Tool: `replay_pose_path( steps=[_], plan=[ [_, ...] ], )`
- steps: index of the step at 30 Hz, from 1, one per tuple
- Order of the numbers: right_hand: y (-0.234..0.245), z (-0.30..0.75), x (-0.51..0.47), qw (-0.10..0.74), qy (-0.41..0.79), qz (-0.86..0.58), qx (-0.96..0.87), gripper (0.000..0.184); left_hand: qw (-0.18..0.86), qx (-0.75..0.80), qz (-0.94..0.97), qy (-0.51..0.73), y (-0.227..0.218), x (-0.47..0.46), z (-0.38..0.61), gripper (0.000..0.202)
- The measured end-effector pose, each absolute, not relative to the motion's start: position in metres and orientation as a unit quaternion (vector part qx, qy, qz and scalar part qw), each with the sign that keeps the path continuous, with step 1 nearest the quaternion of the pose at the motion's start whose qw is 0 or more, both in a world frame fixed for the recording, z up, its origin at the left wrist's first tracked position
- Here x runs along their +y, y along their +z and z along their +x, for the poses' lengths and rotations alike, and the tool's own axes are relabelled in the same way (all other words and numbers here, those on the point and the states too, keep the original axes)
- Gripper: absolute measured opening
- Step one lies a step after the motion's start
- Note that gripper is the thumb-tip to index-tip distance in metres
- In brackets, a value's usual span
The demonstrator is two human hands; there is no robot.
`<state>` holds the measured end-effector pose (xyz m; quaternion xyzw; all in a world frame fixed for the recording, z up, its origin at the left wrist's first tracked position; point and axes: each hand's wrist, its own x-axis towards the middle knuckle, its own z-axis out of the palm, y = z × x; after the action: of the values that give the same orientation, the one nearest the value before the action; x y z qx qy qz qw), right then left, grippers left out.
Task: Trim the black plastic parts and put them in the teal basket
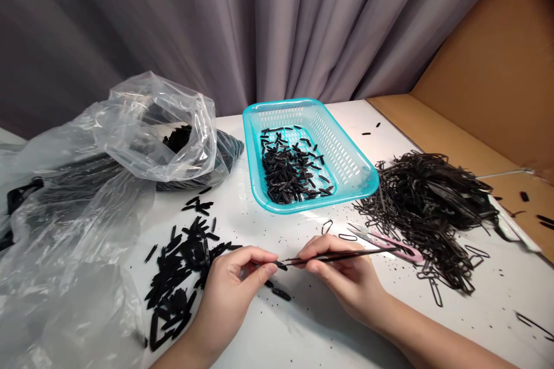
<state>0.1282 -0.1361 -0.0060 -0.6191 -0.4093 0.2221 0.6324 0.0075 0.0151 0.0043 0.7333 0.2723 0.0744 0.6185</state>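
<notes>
Between thumb and forefinger, my left hand (236, 277) pinches a small black strip-like piece (281, 266). My right hand (341, 268) is closed around dark tweezers (346, 255), whose tips meet the piece at my left fingertips. Whether the tips grip it or only touch it I cannot tell. Just below lies another black piece (281, 294) on the white table. A loose pile of black pieces (186, 259) spreads left of my left hand. Beyond both hands stands a turquoise plastic basket (355, 190) with many similar pieces inside.
Pink-handled scissors (402, 247) lie right of my right hand, against a tangled heap of thin black loops (424, 196). Clear plastic bags (73, 230) with black contents cover the left side. A cardboard panel (493, 81) stands at right, a grey curtain (277, 29) behind.
</notes>
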Motion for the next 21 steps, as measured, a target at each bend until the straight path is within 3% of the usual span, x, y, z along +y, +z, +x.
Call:
replay_pose_path(
  steps=[21],
  plan=[
    [-0.0048,0.1263,-0.1361,0.625,0.202,-0.619,-0.431,0.008,0.616,0.271,0.737,0.069,0.0055,0.0158,0.0059,0.006]
  ],
)
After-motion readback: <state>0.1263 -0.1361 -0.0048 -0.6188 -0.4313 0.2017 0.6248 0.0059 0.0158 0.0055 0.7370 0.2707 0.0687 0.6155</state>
